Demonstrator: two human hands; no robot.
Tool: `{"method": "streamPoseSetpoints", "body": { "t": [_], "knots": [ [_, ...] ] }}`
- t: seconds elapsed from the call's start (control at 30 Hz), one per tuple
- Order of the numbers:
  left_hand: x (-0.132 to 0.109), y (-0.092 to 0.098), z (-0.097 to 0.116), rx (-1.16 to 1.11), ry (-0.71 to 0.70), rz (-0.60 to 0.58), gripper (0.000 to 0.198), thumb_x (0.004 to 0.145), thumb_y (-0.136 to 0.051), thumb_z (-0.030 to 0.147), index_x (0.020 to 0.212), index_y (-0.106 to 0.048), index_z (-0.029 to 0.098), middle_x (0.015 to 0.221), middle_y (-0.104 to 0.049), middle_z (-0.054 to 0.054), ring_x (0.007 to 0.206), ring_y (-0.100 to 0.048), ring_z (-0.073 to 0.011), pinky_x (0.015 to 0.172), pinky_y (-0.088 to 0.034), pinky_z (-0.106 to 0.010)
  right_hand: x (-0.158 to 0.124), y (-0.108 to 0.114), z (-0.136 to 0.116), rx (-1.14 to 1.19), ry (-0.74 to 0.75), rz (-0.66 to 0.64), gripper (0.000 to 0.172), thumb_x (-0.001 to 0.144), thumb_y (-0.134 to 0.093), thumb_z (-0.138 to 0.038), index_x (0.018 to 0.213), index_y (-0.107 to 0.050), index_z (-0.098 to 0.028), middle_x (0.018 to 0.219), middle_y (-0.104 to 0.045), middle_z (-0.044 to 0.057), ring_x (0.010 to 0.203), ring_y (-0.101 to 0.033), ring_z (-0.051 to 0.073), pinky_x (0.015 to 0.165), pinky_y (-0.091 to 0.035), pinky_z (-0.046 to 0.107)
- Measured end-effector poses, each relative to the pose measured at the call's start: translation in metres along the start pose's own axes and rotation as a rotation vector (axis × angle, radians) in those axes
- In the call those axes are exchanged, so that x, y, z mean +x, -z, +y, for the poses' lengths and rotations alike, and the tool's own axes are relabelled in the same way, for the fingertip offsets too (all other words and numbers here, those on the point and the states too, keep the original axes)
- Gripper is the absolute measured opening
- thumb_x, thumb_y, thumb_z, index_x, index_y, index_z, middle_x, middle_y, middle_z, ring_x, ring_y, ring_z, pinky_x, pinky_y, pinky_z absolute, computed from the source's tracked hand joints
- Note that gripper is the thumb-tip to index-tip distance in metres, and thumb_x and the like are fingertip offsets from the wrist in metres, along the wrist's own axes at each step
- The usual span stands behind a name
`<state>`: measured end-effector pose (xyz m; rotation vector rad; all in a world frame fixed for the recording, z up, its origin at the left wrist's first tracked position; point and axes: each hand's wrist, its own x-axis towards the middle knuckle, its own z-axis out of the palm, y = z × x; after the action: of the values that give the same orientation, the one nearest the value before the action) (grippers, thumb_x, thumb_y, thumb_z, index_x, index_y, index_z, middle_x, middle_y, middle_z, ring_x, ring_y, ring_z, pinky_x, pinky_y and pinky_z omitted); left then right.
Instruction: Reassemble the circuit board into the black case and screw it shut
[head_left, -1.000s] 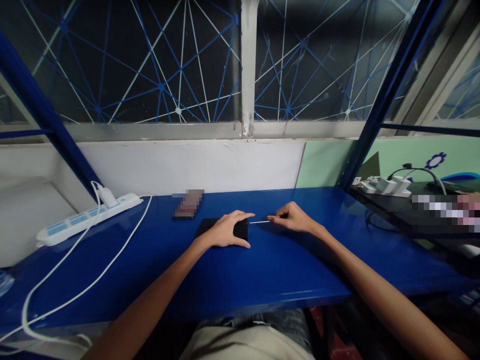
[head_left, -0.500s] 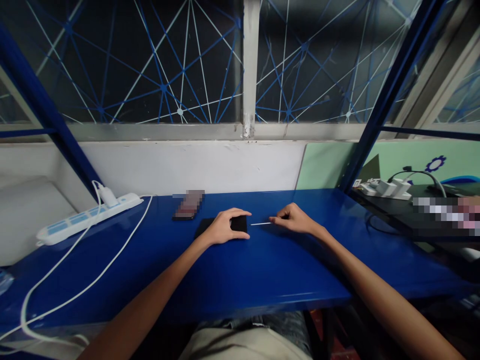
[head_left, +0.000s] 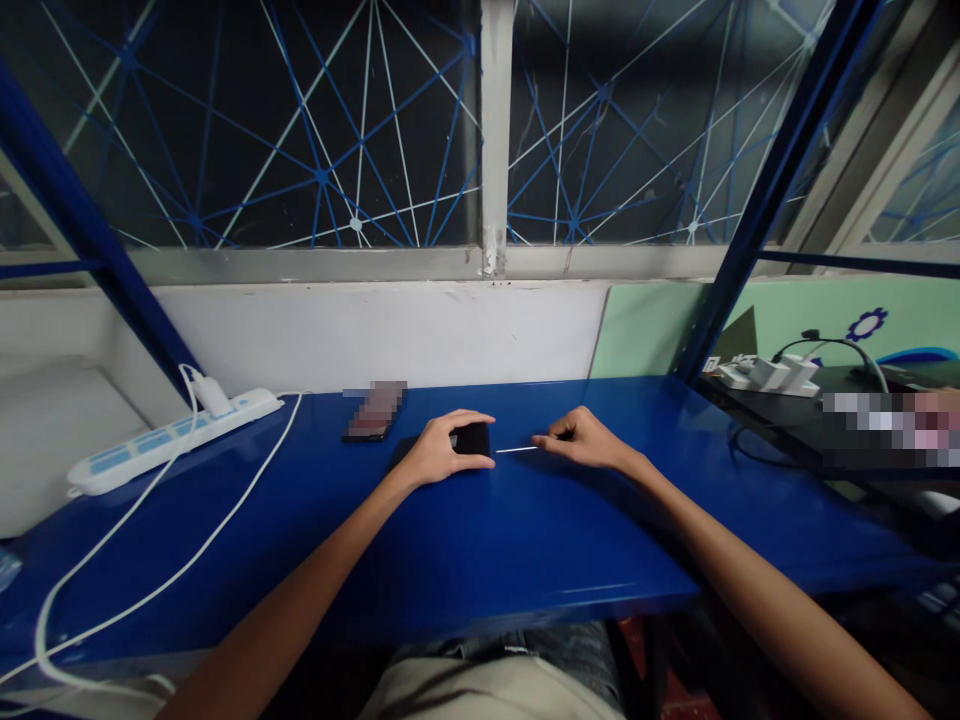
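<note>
A black phone [head_left: 472, 438] lies flat on the blue table [head_left: 525, 540], mostly under my left hand [head_left: 442, 450], whose thumb and fingers clasp its right end. My right hand [head_left: 585, 440] pinches a thin silver pin [head_left: 516, 449] whose tip points at the phone's right edge, close to it; I cannot tell whether it touches. A second phone [head_left: 373, 412] with a blurred face lies just behind and to the left of my left hand.
A white power strip [head_left: 161, 440] with a plugged-in charger and a long white cable [head_left: 150, 590] lies at the left. White wall and a window stand behind the table. A dark side shelf with white chargers [head_left: 772, 373] is at the right.
My left hand has drawn its fingers together over the phone's right end, hiding more of it. The right hand with the pin has barely shifted.
</note>
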<state>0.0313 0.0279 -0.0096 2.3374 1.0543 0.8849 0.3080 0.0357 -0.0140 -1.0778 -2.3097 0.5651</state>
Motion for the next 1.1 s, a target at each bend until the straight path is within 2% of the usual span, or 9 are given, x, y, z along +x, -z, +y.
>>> {"method": "streamPoseSetpoints", "body": {
  "t": [0.27,0.4,0.57,0.7,0.8,0.87,0.97,1.1],
  "knots": [
    [0.0,-0.002,0.0,0.017,-0.003,-0.007,0.057,0.069,-0.079,0.049,0.119,-0.063,0.03,0.127,-0.06,-0.006,0.119,-0.054,-0.0282,0.1,-0.043,-0.045,0.0,-0.001,-0.004,-0.04,0.026,-0.006,0.054,0.087,-0.05,-0.05,0.046,-0.036,-0.017,0.051,-0.023,-0.005,0.051,-0.017,0.008,0.048,-0.014,0.027],
    [-0.001,-0.004,0.0,0.032,-0.021,-0.013,0.055,0.069,-0.079,0.047,0.119,-0.063,0.029,0.126,-0.06,-0.006,0.117,-0.055,-0.028,0.099,-0.044,-0.044,-0.001,0.0,-0.002,-0.026,-0.003,-0.025,0.053,0.085,-0.053,-0.053,0.048,-0.044,-0.016,0.05,-0.027,-0.005,0.049,-0.02,0.008,0.048,-0.016,0.027],
    [-0.002,-0.01,-0.002,0.052,-0.026,-0.054,0.057,0.068,-0.079,0.048,0.119,-0.063,0.03,0.126,-0.06,-0.007,0.115,-0.057,-0.0284,0.095,-0.047,-0.041,-0.003,0.007,-0.004,0.125,-0.043,-0.149,0.039,0.077,-0.064,-0.052,0.066,-0.062,-0.014,0.055,-0.048,-0.003,0.051,-0.036,0.009,0.049,-0.027,0.025],
    [-0.003,-0.014,-0.005,0.092,-0.025,-0.093,0.058,0.067,-0.079,0.05,0.12,-0.063,0.03,0.127,-0.06,-0.007,0.116,-0.056,-0.0297,0.096,-0.047,-0.042,-0.003,0.01,-0.004,0.258,-0.028,-0.259,0.031,0.067,-0.077,-0.039,0.08,-0.063,-0.015,0.069,-0.057,-0.001,0.061,-0.048,0.011,0.056,-0.036,0.023],
    [-0.003,-0.015,-0.006,0.12,-0.027,-0.1,0.058,0.067,-0.079,0.05,0.119,-0.064,0.03,0.127,-0.061,-0.007,0.115,-0.057,-0.0299,0.097,-0.046,-0.042,-0.002,0.008,0.001,0.3,-0.03,-0.261,0.028,0.063,-0.079,-0.031,0.078,-0.061,-0.016,0.072,-0.058,-0.001,0.065,-0.051,0.012,0.058,-0.039,0.023],
    [-0.003,-0.016,-0.007,0.136,-0.031,-0.105,0.057,0.067,-0.079,0.05,0.119,-0.064,0.03,0.127,-0.061,-0.007,0.115,-0.057,-0.0297,0.097,-0.046,-0.042,-0.001,0.006,0.005,0.325,-0.064,-0.269,0.028,0.063,-0.079,-0.032,0.077,-0.061,-0.015,0.069,-0.057,-0.002,0.06,-0.051,0.011,0.055,-0.038,0.022],
    [-0.003,-0.016,-0.008,0.148,-0.034,-0.109,0.056,0.068,-0.079,0.05,0.119,-0.065,0.03,0.127,-0.061,-0.007,0.115,-0.057,-0.0294,0.097,-0.046,-0.042,-0.001,0.005,0.009,0.387,-0.122,-0.351,0.033,0.07,-0.075,-0.043,0.08,-0.064,-0.014,0.063,-0.055,-0.002,0.049,-0.047,0.009,0.047,-0.037,0.022],
    [-0.003,-0.017,-0.009,0.144,-0.031,-0.114,0.056,0.069,-0.078,0.052,0.119,-0.064,0.03,0.128,-0.061,-0.006,0.116,-0.057,-0.0295,0.097,-0.046,-0.041,-0.002,0.007,0.011,0.368,-0.105,-0.389,0.042,0.081,-0.062,-0.054,0.08,-0.068,-0.012,0.062,-0.055,-0.001,0.047,-0.045,0.008,0.044,-0.034,0.023]
  ]
}}
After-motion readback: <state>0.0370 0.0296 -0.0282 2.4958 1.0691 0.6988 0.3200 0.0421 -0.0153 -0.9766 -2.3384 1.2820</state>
